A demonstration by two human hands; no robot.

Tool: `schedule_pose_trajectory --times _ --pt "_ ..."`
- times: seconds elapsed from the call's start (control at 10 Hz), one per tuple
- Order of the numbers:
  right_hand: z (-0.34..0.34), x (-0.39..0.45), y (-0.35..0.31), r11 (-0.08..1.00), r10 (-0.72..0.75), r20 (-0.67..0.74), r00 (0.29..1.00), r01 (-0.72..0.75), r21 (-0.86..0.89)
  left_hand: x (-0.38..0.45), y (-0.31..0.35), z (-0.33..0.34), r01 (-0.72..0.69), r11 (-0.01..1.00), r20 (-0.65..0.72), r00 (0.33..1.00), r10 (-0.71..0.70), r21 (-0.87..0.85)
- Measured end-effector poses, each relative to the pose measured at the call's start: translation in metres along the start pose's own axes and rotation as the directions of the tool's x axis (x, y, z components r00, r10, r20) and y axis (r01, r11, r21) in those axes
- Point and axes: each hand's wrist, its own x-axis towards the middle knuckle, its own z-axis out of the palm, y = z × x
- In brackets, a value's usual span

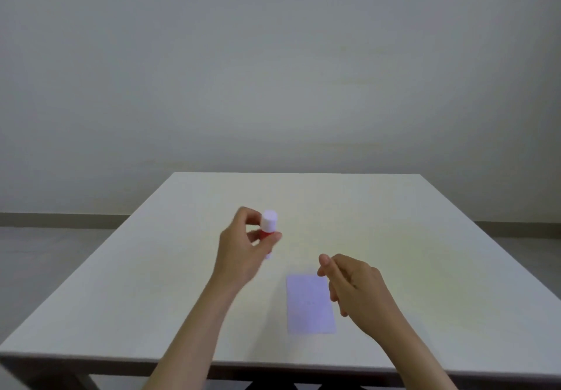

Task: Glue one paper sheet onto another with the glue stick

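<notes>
My left hand (243, 250) holds a glue stick (268, 226) upright above the table. The stick has a red body and a white cap on top, and my fingers wrap its red part. A pale lilac paper sheet (308, 306) lies flat near the table's front edge, right of the middle. I cannot tell whether it is one sheet or two stacked. My right hand (352, 283) hovers just to the right of the sheet, over its right edge, fingers loosely curled and holding nothing.
The white table (151, 283) runs back to a plain grey wall. Its front edge is close to me, and the floor shows on both sides.
</notes>
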Motion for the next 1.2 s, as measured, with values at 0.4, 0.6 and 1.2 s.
schedule_pose_trajectory --times 0.4,0.6,1.2 --pt "0.009 -0.007 0.009 0.999 0.038 0.167 0.985 -0.038 -0.003 0.053 -0.045 -0.003 0.237 0.955 -0.172 0.963 -0.207 0.178" --pt "0.006 -0.008 0.012 0.999 0.047 0.163 0.986 -0.05 0.015 0.051 -0.054 0.006 0.223 0.949 -0.12 0.972 -0.201 0.224" --pt "0.008 -0.016 0.024 0.994 0.113 0.224 0.968 -0.108 -0.033 0.039 -0.082 -0.004 0.329 0.879 0.089 0.921 -0.38 0.344"
